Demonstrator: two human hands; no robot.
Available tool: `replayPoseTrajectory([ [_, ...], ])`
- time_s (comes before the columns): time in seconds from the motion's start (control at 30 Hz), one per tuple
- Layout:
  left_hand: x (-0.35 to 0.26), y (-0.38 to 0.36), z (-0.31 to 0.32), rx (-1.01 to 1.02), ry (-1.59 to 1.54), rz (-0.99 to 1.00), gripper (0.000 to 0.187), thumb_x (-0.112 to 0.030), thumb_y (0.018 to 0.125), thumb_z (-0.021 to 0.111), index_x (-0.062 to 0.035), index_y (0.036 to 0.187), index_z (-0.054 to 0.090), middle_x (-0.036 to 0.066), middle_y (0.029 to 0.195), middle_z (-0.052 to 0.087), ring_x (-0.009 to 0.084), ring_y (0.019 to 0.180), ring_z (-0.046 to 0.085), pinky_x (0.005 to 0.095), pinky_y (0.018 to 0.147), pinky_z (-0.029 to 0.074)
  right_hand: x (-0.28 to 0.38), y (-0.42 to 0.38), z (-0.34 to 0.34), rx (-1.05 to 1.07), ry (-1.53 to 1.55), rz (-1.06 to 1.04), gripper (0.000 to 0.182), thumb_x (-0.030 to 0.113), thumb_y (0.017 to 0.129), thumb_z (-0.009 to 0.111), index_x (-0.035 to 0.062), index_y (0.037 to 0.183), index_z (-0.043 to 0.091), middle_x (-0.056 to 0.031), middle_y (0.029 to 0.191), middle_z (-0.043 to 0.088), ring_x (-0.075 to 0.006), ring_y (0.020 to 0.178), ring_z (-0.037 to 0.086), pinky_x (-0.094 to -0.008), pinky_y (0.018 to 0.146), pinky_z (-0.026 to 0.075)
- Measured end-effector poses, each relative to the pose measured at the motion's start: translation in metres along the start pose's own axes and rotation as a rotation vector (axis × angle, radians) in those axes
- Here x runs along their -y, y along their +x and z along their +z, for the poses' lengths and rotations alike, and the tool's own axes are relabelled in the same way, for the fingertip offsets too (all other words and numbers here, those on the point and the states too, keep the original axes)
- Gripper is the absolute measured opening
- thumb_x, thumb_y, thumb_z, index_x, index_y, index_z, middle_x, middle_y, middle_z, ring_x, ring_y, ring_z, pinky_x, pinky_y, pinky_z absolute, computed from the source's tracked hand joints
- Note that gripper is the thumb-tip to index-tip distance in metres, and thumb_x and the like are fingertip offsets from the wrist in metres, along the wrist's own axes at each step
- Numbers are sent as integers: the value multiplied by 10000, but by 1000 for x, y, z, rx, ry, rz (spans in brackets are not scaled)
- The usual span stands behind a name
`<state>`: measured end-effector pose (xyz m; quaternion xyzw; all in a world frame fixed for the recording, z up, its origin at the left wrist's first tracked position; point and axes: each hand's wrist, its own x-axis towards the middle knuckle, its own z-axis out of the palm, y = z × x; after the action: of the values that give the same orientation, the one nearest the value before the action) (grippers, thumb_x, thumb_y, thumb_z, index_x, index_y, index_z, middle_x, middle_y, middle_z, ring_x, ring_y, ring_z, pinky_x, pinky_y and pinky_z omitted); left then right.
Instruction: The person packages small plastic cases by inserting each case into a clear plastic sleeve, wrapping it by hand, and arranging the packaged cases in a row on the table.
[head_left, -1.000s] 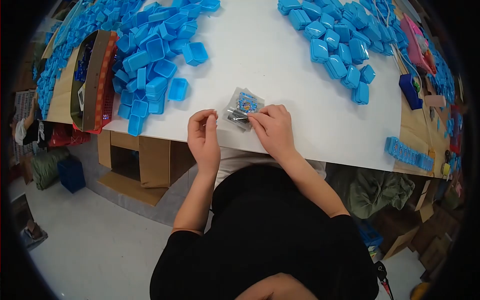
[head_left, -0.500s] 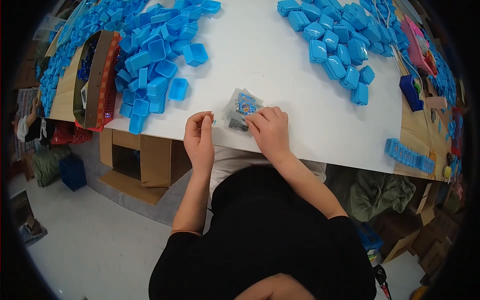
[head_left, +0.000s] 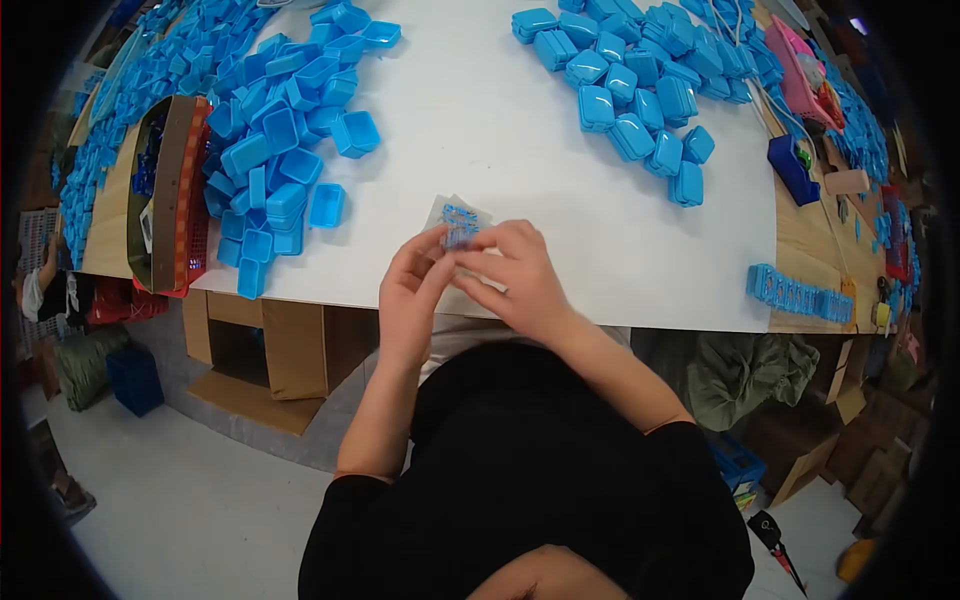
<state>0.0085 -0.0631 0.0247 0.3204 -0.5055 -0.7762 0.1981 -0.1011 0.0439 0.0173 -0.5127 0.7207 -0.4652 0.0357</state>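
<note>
My left hand [head_left: 408, 295] is closed in a pinch, thumb against fingers, at the near edge of the white table. My right hand [head_left: 522, 278] meets it fingertip to fingertip, also pinching. Whatever is between the fingers is too small and blurred to name. Just beyond the fingertips lies a small stack of clear sheets with colourful printed stickers [head_left: 460, 222], partly covered by my hands.
Open blue plastic boxes [head_left: 285, 160] are heaped on the left, beside a red basket [head_left: 195, 200]. Closed blue boxes [head_left: 630, 137] lie at the right. A row of small blue cases [head_left: 798, 293] stands by the right front edge of the table [head_left: 620, 290].
My right hand has left the sticker sheets and come to my left hand, and their fingertips now meet. The view has shifted slightly, so the table's things appear further left.
</note>
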Motion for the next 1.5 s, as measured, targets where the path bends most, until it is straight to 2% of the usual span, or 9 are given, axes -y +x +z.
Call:
replayPoseTrajectory([
  [0.13, -6, 26, -3, 2, -291, -159, 306, -120, 945, 580, 7, 1222, 544, 112, 1042, 634, 145, 869, 616, 241, 801, 501, -83, 53, -45, -519, -758, 264, 556, 321, 794, 745, 63, 1252, 563, -168, 1264, 520, -348, 1165, 472, -462, 998, 370],
  [0.23, -8, 26, -4, -25, -368, -196, 307, -142, 946, 596, 7, 1210, 547, 106, 1029, 634, 139, 850, 623, 238, 787, 514, -157, 62, -49, -361, -1181, 345, 604, 409, 787, 731, 87, 1267, 556, -232, 1484, 301, -475, 1399, 183, -652, 1070, 209],
  [0.27, -7, 27, 1, -42, -362, -188, 308, -156, 945, 604, 7, 1200, 549, 103, 1019, 634, 137, 843, 626, 237, 779, 520, -151, 60, -51, -357, -1202, 307, 602, 389, 790, 732, 103, 1288, 552, -199, 1448, 379, -422, 1381, 267, -613, 1088, 211],
  [0.43, 3, 36, 19, -98, -410, -249, 321, -202, 937, 631, 9, 1167, 555, 95, 987, 633, 138, 831, 633, 241, 769, 532, -95, -12, -59, -110, -894, 191, 569, 182, 806, 724, 98, 1329, 517, -105, 1323, 531, -296, 1239, 486, -464, 1076, 328],
  [0.57, 4, 44, 30, -87, -473, -360, 326, -216, 933, 640, 7, 1154, 555, 95, 979, 630, 144, 836, 633, 246, 776, 533, -29, -48, -67, -503, 322, 623, 610, -24, 724, 695, 52, 1298, 503, -117, 1180, 581, -271, 1064, 577, -352, 937, 460],
  [0.67, 1, 44, 41, -33, -502, -473, 312, -207, 935, 632, 0, 1153, 550, 103, 990, 627, 151, 847, 633, 247, 783, 532, 11, -46, -69, -163, 17, 190, 592, -59, 698, 685, 46, 1256, 516, -127, 1201, 551, -277, 1051, 570, -339, 916, 463],
  [1.0, -15, 13, 52, 304, -29, 5, 369, -165, 952, 564, 13, 1260, 467, 148, 1138, 549, 203, 1025, 558, 330, 918, 473, 10, -42, -58, -193, -182, 197, 668, -73, 647, 708, 99, 1264, 516, -116, 1254, 522, -276, 1068, 545, -325, 826, 493],
  [1.37, -5, 4, 76, 140, -301, -317, 530, -42, 892, 593, -3, 1367, 361, 181, 1230, 533, 213, 1106, 522, 337, 974, 423, 7, -58, -42, -335, -210, 99, 672, -100, 660, 684, 108, 1263, 472, -142, 1320, 428, -365, 1196, 517, -413, 980, 474],
  [1.5, 1, 0, 81, 242, -174, 12, 518, -85, 917, 582, -4, 1377, 357, 185, 1265, 511, 208, 1101, 522, 342, 974, 418, -1, -59, -41, -359, -142, 76, 648, -97, 685, 689, 109, 1254, 459, -138, 1333, 398, -412, 1238, 489, -454, 1008, 468],
])
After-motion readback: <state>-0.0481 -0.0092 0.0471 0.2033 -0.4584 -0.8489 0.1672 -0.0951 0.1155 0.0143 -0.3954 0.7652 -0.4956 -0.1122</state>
